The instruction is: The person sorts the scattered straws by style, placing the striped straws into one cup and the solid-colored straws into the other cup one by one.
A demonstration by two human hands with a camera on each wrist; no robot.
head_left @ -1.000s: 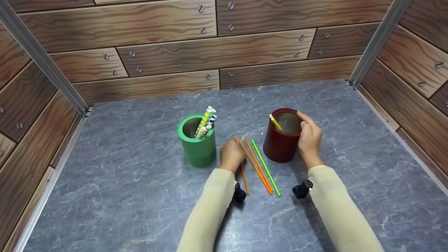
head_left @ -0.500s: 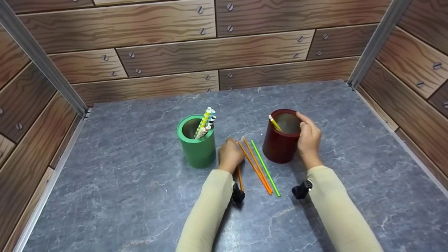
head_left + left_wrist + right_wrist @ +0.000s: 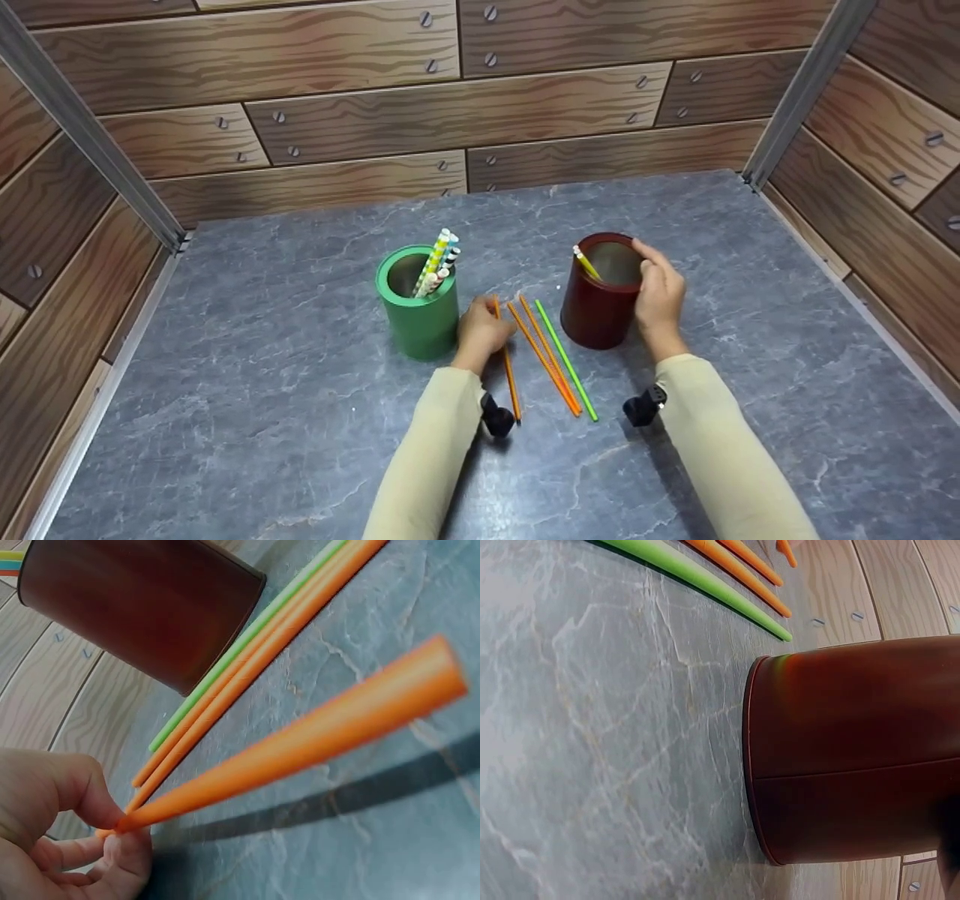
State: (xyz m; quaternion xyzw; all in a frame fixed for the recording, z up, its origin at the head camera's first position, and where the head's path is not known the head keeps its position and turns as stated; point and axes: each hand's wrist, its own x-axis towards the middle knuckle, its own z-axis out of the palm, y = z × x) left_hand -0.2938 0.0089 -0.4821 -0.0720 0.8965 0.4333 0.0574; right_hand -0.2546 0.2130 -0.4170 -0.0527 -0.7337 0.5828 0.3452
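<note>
My left hand point(image 3: 482, 328) pinches an orange straw point(image 3: 511, 382) between thumb and fingers, beside the green can. In the left wrist view the pinched straw point(image 3: 300, 742) slants towards the camera, its near end raised over its shadow. My right hand point(image 3: 660, 300) holds the upright dark red can point(image 3: 596, 315) by its right side, one finger along the rim; its far fingers are hidden. A yellow straw point(image 3: 587, 264) leans inside that can. Between the hands lie two more orange straws point(image 3: 559, 375) and a green straw point(image 3: 574, 375), roughly side by side.
The green can point(image 3: 426, 330) stands upright left of my left hand, with several patterned straws point(image 3: 433, 262) leaning in it. Wood-patterned walls point(image 3: 360, 127) enclose the grey marbled tabletop point(image 3: 262, 337) at the back and both sides.
My left hand has shifted a little to the left towards the green can, drawing the orange straw away from the other straws. My right hand and the red can have stayed put.
</note>
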